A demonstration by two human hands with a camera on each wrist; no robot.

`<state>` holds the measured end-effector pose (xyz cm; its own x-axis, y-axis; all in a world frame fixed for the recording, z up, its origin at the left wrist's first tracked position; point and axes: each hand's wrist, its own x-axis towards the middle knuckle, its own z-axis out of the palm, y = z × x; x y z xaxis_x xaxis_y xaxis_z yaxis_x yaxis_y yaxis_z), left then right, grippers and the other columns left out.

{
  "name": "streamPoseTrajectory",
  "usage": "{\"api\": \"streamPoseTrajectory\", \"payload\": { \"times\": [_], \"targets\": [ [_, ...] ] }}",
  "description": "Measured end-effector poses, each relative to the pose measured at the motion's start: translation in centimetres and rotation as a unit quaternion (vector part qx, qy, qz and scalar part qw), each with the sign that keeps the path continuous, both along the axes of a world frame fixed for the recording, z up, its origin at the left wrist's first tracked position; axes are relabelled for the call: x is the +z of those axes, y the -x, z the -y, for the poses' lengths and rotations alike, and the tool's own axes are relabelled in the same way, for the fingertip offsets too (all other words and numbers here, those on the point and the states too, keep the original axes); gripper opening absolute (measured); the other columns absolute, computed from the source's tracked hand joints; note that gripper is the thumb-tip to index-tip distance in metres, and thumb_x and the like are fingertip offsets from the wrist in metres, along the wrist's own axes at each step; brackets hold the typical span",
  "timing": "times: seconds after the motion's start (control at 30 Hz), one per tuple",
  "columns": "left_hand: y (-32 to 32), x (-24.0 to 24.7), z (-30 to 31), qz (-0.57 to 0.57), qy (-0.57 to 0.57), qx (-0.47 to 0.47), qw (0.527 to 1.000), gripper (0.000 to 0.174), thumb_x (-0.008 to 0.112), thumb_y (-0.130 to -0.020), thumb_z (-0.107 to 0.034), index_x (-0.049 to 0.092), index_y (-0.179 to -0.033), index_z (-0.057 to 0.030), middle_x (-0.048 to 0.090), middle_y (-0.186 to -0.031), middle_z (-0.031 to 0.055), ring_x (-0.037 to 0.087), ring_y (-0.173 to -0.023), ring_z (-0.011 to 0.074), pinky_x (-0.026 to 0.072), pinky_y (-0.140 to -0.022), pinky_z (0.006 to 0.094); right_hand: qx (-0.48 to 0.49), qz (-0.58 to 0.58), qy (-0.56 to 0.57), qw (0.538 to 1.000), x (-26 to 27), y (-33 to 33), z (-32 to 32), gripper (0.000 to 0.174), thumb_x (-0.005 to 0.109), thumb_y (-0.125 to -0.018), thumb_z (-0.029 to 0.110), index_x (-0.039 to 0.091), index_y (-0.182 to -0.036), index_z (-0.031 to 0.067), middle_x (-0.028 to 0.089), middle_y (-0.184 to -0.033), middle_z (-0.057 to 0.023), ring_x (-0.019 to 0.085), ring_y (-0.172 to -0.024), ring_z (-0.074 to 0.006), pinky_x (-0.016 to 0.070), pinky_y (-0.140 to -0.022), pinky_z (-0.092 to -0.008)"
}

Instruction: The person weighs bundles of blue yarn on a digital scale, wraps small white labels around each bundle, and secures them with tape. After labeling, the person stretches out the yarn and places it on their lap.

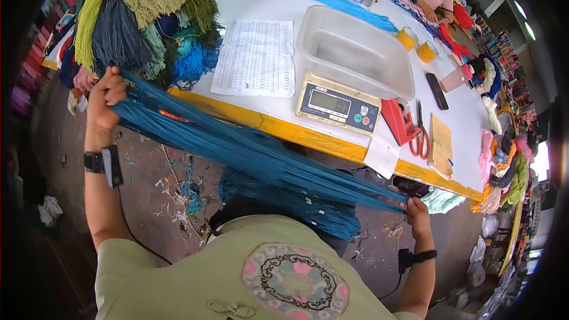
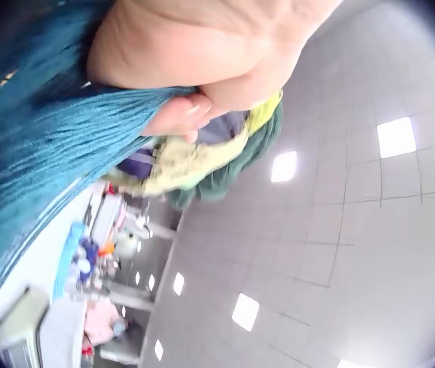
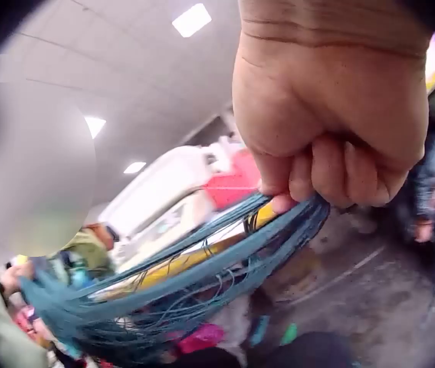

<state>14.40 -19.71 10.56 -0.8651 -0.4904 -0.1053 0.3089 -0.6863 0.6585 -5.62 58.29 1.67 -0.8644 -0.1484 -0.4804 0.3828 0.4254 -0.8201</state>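
Note:
A long hank of teal-blue yarn [image 1: 255,157] stretches across in front of me, from upper left to lower right. My left hand [image 1: 106,98] grips one end beside the yarn pile, fingers curled round the strands [image 2: 56,130]. My right hand [image 1: 418,210] grips the other end below the table's front edge, fist closed on the yarn loop [image 3: 202,284]. Part of the hank sags in a loose mass [image 1: 296,198] above my lap.
A white table with a yellow edge [image 1: 308,136] carries a scale [image 1: 338,106] with a clear tray [image 1: 355,53], a printed sheet [image 1: 256,56], red scissors [image 1: 419,139] and a heap of mixed yarn hanks [image 1: 148,18]. Yarn scraps litter the floor [image 1: 178,192].

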Motion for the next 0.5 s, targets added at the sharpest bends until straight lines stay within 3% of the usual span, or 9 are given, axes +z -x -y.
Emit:
{"api": "streamPoseTrajectory", "payload": {
  "times": [0.1, 0.17, 0.23, 0.27, 0.3, 0.37, 0.4, 0.47, 0.5],
  "targets": [
    [-2.6, -1.0, 6.7, 0.024, -0.007, 0.047, 0.999, 0.02, 0.044, -0.106, -0.017, 0.056, -0.106, -0.0009, 0.04, -0.069, -0.0037, 0.033, -0.05, 0.005, 0.0291, -0.042, 0.0198, -0.059, 0.038, -0.033, 0.997, -1.6, 0.8, -5.4, 0.024, 0.059, -0.097, 0.028, 0.06, -0.081, 0.0097, 0.042, -0.059, 0.0059, 0.036, -0.048, -0.0039, 0.0238, -0.043, -0.0223],
    [-3.8, -1.1, 10.6, 0.115, 0.177, 0.154, 0.965, 0.018, 0.045, -0.106, -0.017, 0.056, -0.102, -0.0033, 0.039, -0.068, -0.0037, 0.032, -0.05, 0.0052, 0.0285, -0.043, 0.0198, -0.015, -0.104, -0.307, 0.946, -4.1, 1.8, -9.1, 0.029, 0.062, -0.094, 0.029, 0.065, -0.082, 0.0029, 0.058, -0.068, -0.0001, 0.052, -0.056, -0.0145, 0.0411, -0.053, -0.0327],
    [-6.9, -2.1, 17.1, -0.005, 0.083, 0.158, 0.984, 0.014, 0.046, -0.105, -0.016, 0.054, -0.098, -0.0062, 0.039, -0.068, -0.0039, 0.032, -0.05, 0.0051, 0.0273, -0.043, 0.0202, -0.022, -0.147, -0.361, 0.921, -7.1, 2.1, -16.1, 0.03, 0.062, -0.093, 0.029, 0.066, -0.082, 0.0013, 0.061, -0.071, -0.0026, 0.054, -0.061, -0.0165, 0.0434, -0.057, -0.0348],
    [-8.1, -1.8, 17.7, 0.019, 0.062, 0.217, 0.974, 0.013, 0.049, -0.104, -0.016, 0.053, -0.094, -0.0083, 0.04, -0.069, -0.0038, 0.032, -0.051, 0.0048, 0.0267, -0.043, 0.0203, -0.026, -0.194, -0.41, 0.891, -7.5, 2.7, -17.8, 0.03, 0.062, -0.092, 0.028, 0.067, -0.083, -0.0003, 0.063, -0.074, -0.0051, 0.056, -0.065, -0.0186, 0.0457, -0.06, -0.0369],
    [-7.9, -1.2, 15.8, 0.017, 0.061, 0.219, 0.974, 0.013, 0.049, -0.104, -0.016, 0.053, -0.094, -0.0083, 0.04, -0.069, -0.0038, 0.032, -0.051, 0.0048, 0.0267, -0.043, 0.0203, -0.025, -0.197, -0.411, 0.89, -7.2, 2.8, -17.0, 0.03, 0.062, -0.092, 0.028, 0.067, -0.083, -0.0003, 0.063, -0.074, -0.0051, 0.056, -0.065, -0.0186, 0.0457, -0.06, -0.0369],
    [-6.4, -1.0, 10.8, -0.025, 0.086, 0.237, 0.967, 0.012, 0.053, -0.103, -0.016, 0.054, -0.094, -0.0075, 0.042, -0.07, -0.0038, 0.032, -0.051, 0.0047, 0.0267, -0.044, 0.0198, -0.056, -0.064, -0.354, 0.931, -6.4, 1.2, -13.5, 0.029, 0.062, -0.093, 0.028, 0.067, -0.085, 0.0006, 0.062, -0.073, -0.005, 0.054, -0.064, -0.0156, 0.0438, -0.058, -0.0335],
    [-5.3, -2.0, 8.7, -0.041, 0.062, 0.194, 0.978, 0.012, 0.054, -0.102, -0.017, 0.057, -0.1, -0.0053, 0.045, -0.073, -0.0033, 0.033, -0.052, 0.0048, 0.0266, -0.044, 0.0194, -0.017, -0.029, -0.304, 0.952, -3.3, 0.2, -8.3, 0.025, 0.062, -0.094, 0.025, 0.067, -0.088, 0.0012, 0.061, -0.072, -0.003, 0.052, -0.059, -0.0144, 0.0417, -0.055, -0.0309],
    [-1.7, -2.2, 1.4, -0.027, 0.096, 0.192, 0.976, 0.025, 0.053, -0.103, -0.019, 0.057, -0.119, 0.0, 0.047, -0.076, -0.0028, 0.034, -0.054, 0.0038, 0.0268, -0.045, 0.0191, 0.078, 0.002, -0.213, 0.974, -0.9, 0.5, -4.1, 0.015, 0.064, -0.093, 0.02, 0.065, -0.094, 0.0048, 0.058, -0.069, -0.0032, 0.048, -0.05, -0.0114, 0.0379, -0.045, -0.0269],
    [-0.1, -2.3, -2.0, -0.054, 0.082, 0.173, 0.98, 0.033, 0.051, -0.104, -0.022, 0.054, -0.128, 0.0014, 0.048, -0.078, -0.0033, 0.033, -0.053, 0.0029, 0.027, -0.045, 0.019, 0.078, 0.001, -0.217, 0.973, 1.2, 0.6, -1.9, 0.015, 0.064, -0.093, 0.02, 0.065, -0.094, 0.0048, 0.058, -0.069, -0.0032, 0.048, -0.05, -0.0114, 0.0379, -0.045, -0.0269]
  ]
}}
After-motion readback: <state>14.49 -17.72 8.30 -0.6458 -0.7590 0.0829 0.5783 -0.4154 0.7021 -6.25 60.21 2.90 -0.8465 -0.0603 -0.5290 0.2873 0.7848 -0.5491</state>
